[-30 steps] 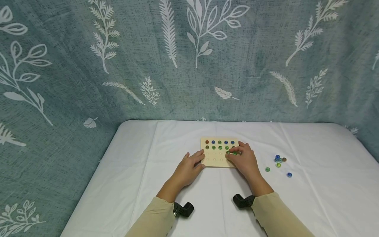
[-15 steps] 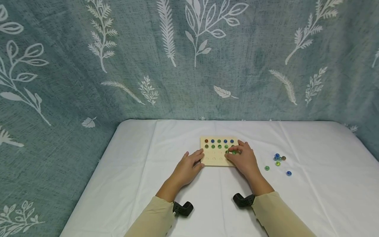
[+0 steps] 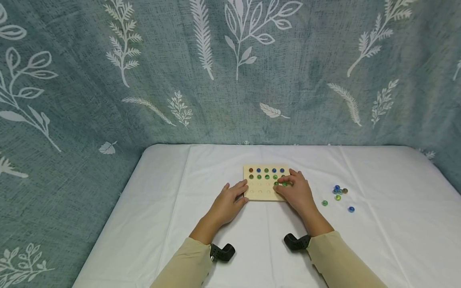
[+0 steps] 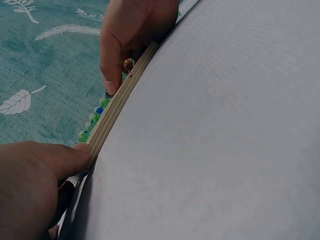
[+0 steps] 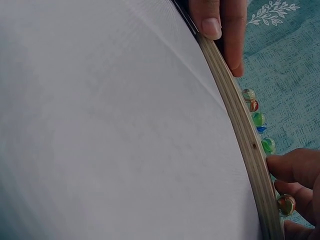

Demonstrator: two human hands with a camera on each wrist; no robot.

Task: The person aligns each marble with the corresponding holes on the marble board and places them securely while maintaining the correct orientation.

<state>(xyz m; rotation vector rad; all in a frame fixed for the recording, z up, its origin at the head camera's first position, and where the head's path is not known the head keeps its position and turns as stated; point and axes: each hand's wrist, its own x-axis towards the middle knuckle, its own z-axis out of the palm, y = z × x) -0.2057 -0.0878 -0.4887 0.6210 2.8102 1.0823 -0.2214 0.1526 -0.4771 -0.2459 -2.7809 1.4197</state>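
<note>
From the head view, a wooden board (image 3: 265, 183) with rows of round hollows lies near the middle of the white-covered bench (image 3: 201, 188), a little toward its far edge. Its two far rows hold marbles. The left hand (image 3: 229, 203) rests on the bench at the board's left edge, fingers relaxed and slightly spread, their tips touching that edge. The right hand (image 3: 296, 193) lies over the board's right side, fingers curled down around a green marble (image 3: 284, 184) in the third row. A loose cluster of marbles (image 3: 338, 195) sits on the bench toward its right edge, well apart from the board.

From the left wrist view, the board (image 4: 117, 107) shows edge-on. The left thumb (image 4: 60, 160) presses its near end, and the right hand (image 4: 132, 30) sits over its far end, a marble just beside its fingers.

From the right wrist view, the left hand (image 5: 222, 25) touches the board's (image 5: 245, 140) far end. The right hand's fingers (image 5: 295, 167) bend over the board's top beside a marble; whether they actually pinch it cannot be told.
</note>
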